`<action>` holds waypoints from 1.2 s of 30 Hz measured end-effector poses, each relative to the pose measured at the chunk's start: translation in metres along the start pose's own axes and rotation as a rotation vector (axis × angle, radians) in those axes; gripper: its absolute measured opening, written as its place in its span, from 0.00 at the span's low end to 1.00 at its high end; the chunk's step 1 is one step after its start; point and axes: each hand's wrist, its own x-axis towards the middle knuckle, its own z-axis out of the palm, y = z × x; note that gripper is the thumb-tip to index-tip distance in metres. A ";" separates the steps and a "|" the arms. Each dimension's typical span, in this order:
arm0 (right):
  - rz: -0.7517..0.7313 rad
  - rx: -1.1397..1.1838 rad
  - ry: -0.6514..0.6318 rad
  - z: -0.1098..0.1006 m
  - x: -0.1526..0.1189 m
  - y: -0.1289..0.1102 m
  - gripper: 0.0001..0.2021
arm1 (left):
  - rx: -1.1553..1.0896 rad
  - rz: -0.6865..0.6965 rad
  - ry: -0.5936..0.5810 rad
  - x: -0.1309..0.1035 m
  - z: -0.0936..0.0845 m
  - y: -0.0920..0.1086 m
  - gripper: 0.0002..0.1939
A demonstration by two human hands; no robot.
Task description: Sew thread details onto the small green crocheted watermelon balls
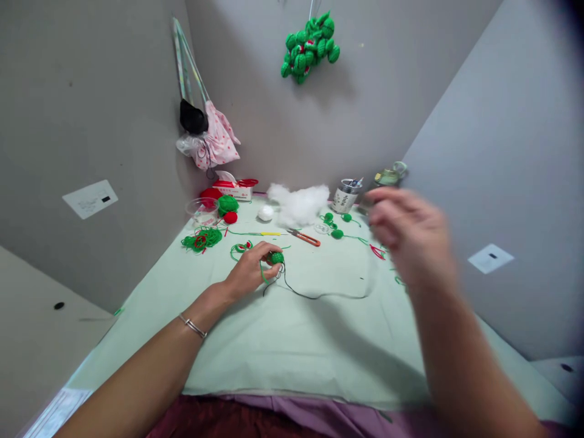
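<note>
My left hand (pixel 253 267) rests low over the table, its fingers and thumb closed around a small green crocheted ball (pixel 276 258). A green yarn tail hangs beside the thumb. From the ball a black thread (pixel 314 297) runs right along the tabletop, then rises in a faint blur towards my right hand (pixel 404 228). That hand is raised at the right and smeared by motion, with fingertips drawn together in a pinch at the thread's end; a needle cannot be made out. Just beyond the ball lie orange-handled thread snips (pixel 305 238) and a yellow-handled crochet hook (pixel 271 233).
White stuffing (pixel 301 205) sits at the back, beside a pen tin (pixel 345 196) and a bottle (pixel 387 175). Green yarn scraps (pixel 203 239), a clear plastic tub (pixel 203 211) and a tissue box (pixel 233 187) are at the left. Small green crocheted pieces (pixel 337 233) lie right of the snips.
</note>
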 end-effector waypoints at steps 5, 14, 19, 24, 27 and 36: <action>0.130 -0.348 -0.423 0.066 -0.024 0.057 0.11 | -0.015 0.013 0.021 0.000 0.000 0.005 0.13; 0.297 -0.068 -0.470 0.058 -0.021 0.049 0.09 | -0.019 0.014 0.036 0.001 -0.002 0.002 0.11; 0.099 0.360 -0.434 0.016 -0.021 0.004 0.06 | -0.024 0.025 0.046 0.002 -0.003 -0.003 0.12; -0.189 0.366 -0.616 -0.004 -0.030 -0.025 0.04 | -0.139 0.007 0.049 0.003 -0.002 0.000 0.13; -0.085 0.235 -1.034 -0.004 -0.028 -0.032 0.07 | -0.345 -0.138 0.011 0.005 -0.006 0.003 0.15; 0.270 0.012 -0.651 0.020 -0.019 0.021 0.12 | -0.889 -0.333 0.001 0.009 -0.021 0.013 0.19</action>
